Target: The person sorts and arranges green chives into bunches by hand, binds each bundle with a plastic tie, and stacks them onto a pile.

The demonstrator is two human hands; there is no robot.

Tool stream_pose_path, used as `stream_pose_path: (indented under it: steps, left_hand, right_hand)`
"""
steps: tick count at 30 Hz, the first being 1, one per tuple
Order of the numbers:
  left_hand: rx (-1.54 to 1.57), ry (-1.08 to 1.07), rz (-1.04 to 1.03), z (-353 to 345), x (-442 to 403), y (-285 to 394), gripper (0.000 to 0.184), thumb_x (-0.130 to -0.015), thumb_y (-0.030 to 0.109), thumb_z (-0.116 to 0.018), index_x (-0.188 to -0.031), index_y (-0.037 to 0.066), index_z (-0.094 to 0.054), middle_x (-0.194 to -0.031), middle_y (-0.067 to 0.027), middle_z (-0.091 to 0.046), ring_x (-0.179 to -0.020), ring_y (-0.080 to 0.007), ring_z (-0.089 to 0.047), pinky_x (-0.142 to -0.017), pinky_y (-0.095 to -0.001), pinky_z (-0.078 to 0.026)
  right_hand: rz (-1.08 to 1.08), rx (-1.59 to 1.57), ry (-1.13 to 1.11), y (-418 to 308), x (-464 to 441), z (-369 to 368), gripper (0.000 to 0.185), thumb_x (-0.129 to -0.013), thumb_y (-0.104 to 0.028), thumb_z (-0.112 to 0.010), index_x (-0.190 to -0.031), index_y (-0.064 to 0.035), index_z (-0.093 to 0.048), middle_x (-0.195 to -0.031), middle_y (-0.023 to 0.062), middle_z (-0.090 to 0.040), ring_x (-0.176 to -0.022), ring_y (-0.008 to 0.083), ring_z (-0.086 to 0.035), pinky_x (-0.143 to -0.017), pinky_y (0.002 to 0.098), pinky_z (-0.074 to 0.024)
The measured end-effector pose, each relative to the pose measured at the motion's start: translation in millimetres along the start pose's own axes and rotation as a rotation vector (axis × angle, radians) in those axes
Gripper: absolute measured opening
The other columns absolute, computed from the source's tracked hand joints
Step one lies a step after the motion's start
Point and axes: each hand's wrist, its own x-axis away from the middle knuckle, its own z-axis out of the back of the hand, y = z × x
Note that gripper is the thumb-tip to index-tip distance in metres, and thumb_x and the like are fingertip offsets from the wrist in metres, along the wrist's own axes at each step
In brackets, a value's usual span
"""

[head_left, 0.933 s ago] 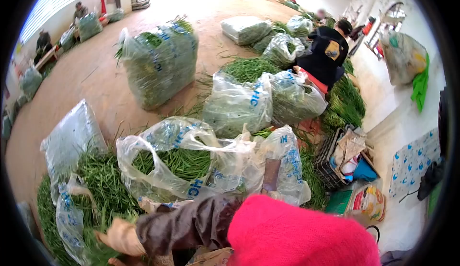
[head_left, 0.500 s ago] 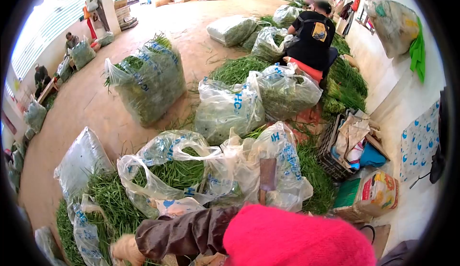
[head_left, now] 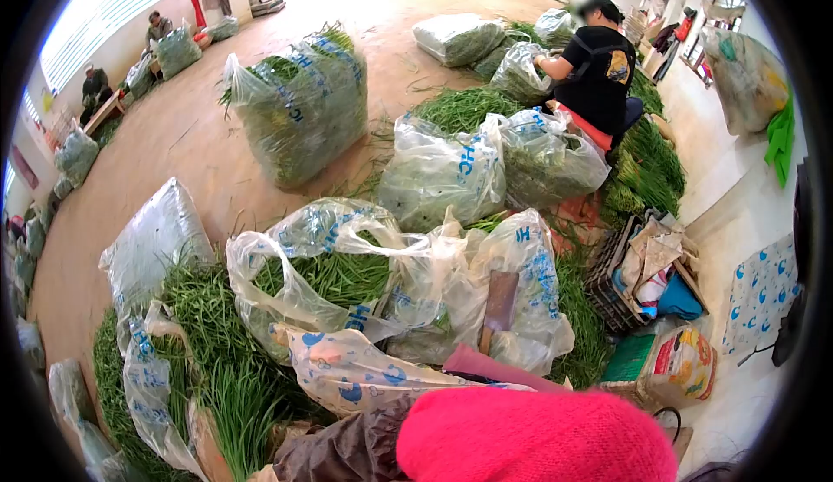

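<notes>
At the bottom edge, a dark brown sleeve cover (head_left: 343, 447) below a bright pink sleeve (head_left: 538, 434) reaches left. Only a tan sliver of my right hand (head_left: 263, 475) shows at its end, its fingers cut off by the frame. A tan, elongated shape (head_left: 206, 443) among the greens may be part of my left hand; its fingers cannot be made out. Long green stalks (head_left: 239, 404) lie beside both, in a heap edged by clear plastic (head_left: 147, 395). An open clear bag of greens (head_left: 338, 278) stands beyond a cloth with blue print (head_left: 356, 369).
A wooden-handled flat blade (head_left: 500, 301) rests against clear plastic. Full bags (head_left: 299, 118) stand on the floor. A person in black (head_left: 599, 70) sits ahead on the right. A black crate (head_left: 607, 287) and a patterned sack (head_left: 681, 365) are near the right wall.
The sleeve has dropped lower and my right hand has mostly left the frame. More of the printed cloth shows, with a mauve piece beside it. The view has shifted, and the person in black has turned their head.
</notes>
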Motion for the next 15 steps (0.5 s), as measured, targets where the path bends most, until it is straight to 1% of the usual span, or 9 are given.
stream_pose_path:
  steps: [4, 5, 7, 8, 9, 11, 12, 15]
  left_hand:
    - [-0.008, -0.013, 0.038, 0.3, -2.4, -2.6, 0.047, -0.081, 0.029, -0.067, -0.119, 0.003, -0.057, -0.101, -0.0133, -0.059, -0.090, -0.0258, -0.056, -0.076, -0.0402, -0.047]
    - [-0.008, -0.017, 0.045, -0.5, -2.7, -3.8, 0.047, -0.081, 0.029, -0.067, -0.119, 0.003, -0.057, -0.100, -0.0131, -0.059, -0.090, -0.0256, -0.056, -0.076, -0.0399, -0.047]
    - [-0.019, -0.028, 0.058, -1.3, -3.0, -4.3, 0.046, -0.082, 0.028, -0.067, -0.118, 0.002, -0.057, -0.099, -0.0126, -0.059, -0.089, -0.0251, -0.056, -0.075, -0.0395, -0.046]
    - [-0.028, -0.031, 0.060, -1.8, -3.6, -4.7, 0.045, -0.082, 0.028, -0.066, -0.118, 0.002, -0.057, -0.098, -0.0124, -0.059, -0.088, -0.0248, -0.056, -0.075, -0.0392, -0.046]
    - [-0.031, -0.033, 0.066, -2.7, -2.5, -4.8, 0.045, -0.082, 0.028, -0.066, -0.118, 0.002, -0.057, -0.098, -0.0121, -0.058, -0.088, -0.0246, -0.055, -0.074, -0.0390, -0.046]
    - [-0.041, -0.039, 0.068, -6.1, -1.7, -5.5, 0.044, -0.082, 0.027, -0.066, -0.117, 0.002, -0.057, -0.097, -0.0116, -0.058, -0.087, -0.0241, -0.055, -0.073, -0.0385, -0.046]
    - [-0.044, -0.040, 0.070, -6.1, -1.1, -6.3, 0.043, -0.083, 0.027, -0.065, -0.117, 0.002, -0.057, -0.096, -0.0114, -0.058, -0.086, -0.0238, -0.055, -0.073, -0.0382, -0.046]
    - [-0.056, -0.045, 0.083, -9.5, 1.5, -8.2, 0.042, -0.083, 0.027, -0.065, -0.116, 0.002, -0.057, -0.094, -0.0107, -0.057, -0.084, -0.0231, -0.054, -0.072, -0.0375, -0.045]
  right_hand:
    - [0.061, 0.355, 0.244, 28.3, 11.7, -28.6, 0.062, -0.061, -0.032, -0.077, -0.118, -0.0126, -0.061, -0.116, 0.0128, -0.063, -0.109, 0.0310, -0.059, -0.090, 0.0412, -0.0488]
    - [0.053, 0.355, 0.242, 22.6, 13.2, -23.8, 0.062, -0.061, -0.032, -0.077, -0.118, -0.0126, -0.061, -0.116, 0.0128, -0.063, -0.109, 0.0310, -0.059, -0.090, 0.0412, -0.0488]
    - [-0.005, 0.299, 0.022, 2.9, 9.6, -9.7, 0.064, -0.059, -0.029, -0.075, -0.120, -0.0166, -0.058, -0.125, 0.0113, -0.057, -0.116, 0.0314, -0.054, -0.094, 0.0423, -0.0458]
    - [-0.073, 0.221, 0.030, 0.3, 5.4, -9.7, 0.050, -0.064, -0.029, -0.072, -0.112, -0.0173, -0.063, -0.116, 0.0127, -0.062, -0.108, 0.0324, -0.058, -0.089, 0.0421, -0.0484]
    - [-0.070, 0.214, 0.037, -3.5, 7.3, -6.4, 0.050, -0.064, -0.029, -0.072, -0.112, -0.0173, -0.063, -0.116, 0.0127, -0.062, -0.108, 0.0324, -0.058, -0.089, 0.0421, -0.0484]
    - [-0.389, 0.002, 0.065, -7.3, 14.4, 0.3, 0.035, -0.070, -0.026, -0.068, -0.103, -0.0154, -0.066, -0.102, 0.0140, -0.067, -0.099, 0.0331, -0.062, -0.082, 0.0431, -0.0504]
    - [-0.273, 0.009, 0.332, 36.0, 4.2, -40.5, 0.025, -0.073, -0.023, -0.066, -0.097, -0.0142, -0.068, -0.091, 0.0143, -0.068, -0.090, 0.0344, -0.064, -0.075, 0.0440, -0.0512]
    - [-0.262, -0.004, 0.309, 22.2, 12.2, -20.4, 0.025, -0.074, -0.023, -0.065, -0.097, -0.0136, -0.067, -0.089, 0.0150, -0.067, -0.087, 0.0349, -0.064, -0.073, 0.0443, -0.0511]
